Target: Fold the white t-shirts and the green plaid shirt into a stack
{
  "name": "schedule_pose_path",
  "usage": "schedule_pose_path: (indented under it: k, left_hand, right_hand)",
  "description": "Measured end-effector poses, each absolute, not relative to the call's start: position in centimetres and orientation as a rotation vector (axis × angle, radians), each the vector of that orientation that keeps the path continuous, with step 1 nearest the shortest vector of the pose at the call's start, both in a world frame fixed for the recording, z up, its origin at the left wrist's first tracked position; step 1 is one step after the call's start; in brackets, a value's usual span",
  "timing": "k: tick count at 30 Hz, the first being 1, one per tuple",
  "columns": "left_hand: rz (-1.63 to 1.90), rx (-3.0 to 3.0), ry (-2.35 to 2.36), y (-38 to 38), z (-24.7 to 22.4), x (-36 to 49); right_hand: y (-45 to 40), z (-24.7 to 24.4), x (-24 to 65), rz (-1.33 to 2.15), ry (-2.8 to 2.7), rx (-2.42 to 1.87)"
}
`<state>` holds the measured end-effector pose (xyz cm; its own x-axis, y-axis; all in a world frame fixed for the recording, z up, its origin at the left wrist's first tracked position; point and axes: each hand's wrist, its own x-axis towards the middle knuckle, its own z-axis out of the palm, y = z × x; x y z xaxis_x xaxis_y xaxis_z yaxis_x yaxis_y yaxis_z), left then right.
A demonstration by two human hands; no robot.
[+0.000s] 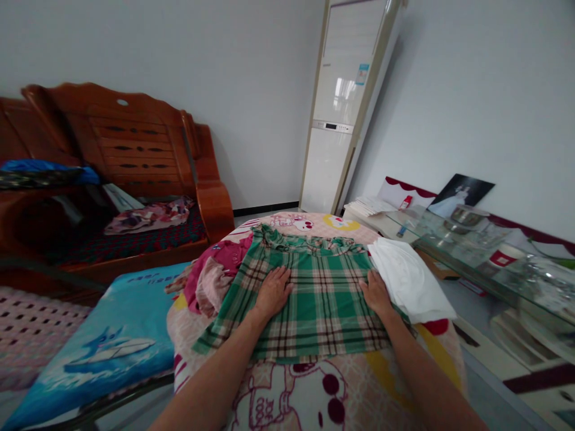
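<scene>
A green plaid garment with a ruffled top edge lies spread on a round table with a patterned cloth. My left hand rests flat on its left half, fingers extended. On its right side lies my right hand, also flat with the fingers apart, close to a folded white cloth. Pink and magenta clothing is bunched at the garment's left edge. Neither hand grips anything.
A wooden armchair with clothes stands at the back left. A blue cushion is beside the table. Behind stands a tall white air conditioner. To the right, a glass shelf holds a cup and other items.
</scene>
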<state>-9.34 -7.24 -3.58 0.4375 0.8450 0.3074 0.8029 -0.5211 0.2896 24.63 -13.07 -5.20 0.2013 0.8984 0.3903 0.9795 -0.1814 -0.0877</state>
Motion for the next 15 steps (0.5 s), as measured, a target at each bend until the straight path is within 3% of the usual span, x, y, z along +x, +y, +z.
schedule_pose_path:
  k: [5, 10, 15]
  left_hand:
    - [0.650, 2.600, 1.494, -7.0, -3.9, -9.5]
    - [0.661, 2.621, 1.485, -7.0, -4.0, -9.5]
    - [0.646, 2.617, 1.489, -7.3, -3.8, -9.4]
  right_hand:
    - [-14.6, -5.6, 23.7, -0.353, -1.985, -2.102]
    - [-15.2, -5.4, 22.2, -0.309, -1.808, -2.276]
    - [-15.1, -4.5, 17.6, -0.244, -2.019, -1.997]
